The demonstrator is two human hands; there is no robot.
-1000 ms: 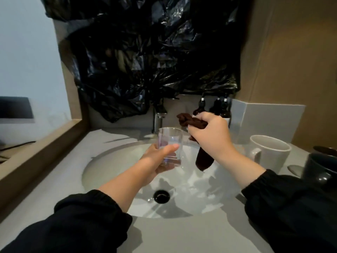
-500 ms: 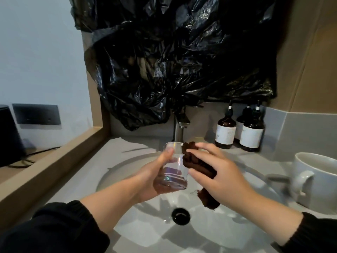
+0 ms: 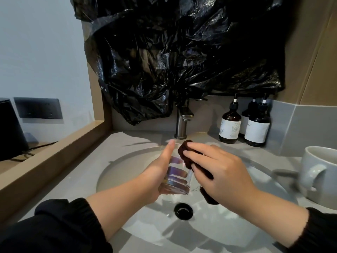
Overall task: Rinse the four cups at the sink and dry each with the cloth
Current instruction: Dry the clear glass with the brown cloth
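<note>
White mug (image 3: 313,172) half off the right edge — cloth (image 3: 186,149) mostly beneath the right hand (image 3: 224,172).

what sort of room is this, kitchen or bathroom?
Probably a bathroom, hotel-style: a round sink sunk in a grey vanity counter, a single-lever tap, and labelled pump bottles against the wall.

Your shot's pretty dim: glints on the black plastic bag (image 3: 164,61), soft shadows in the sink (image 3: 127,165), mug (image 3: 319,172) smeared, edges bowed.
</note>
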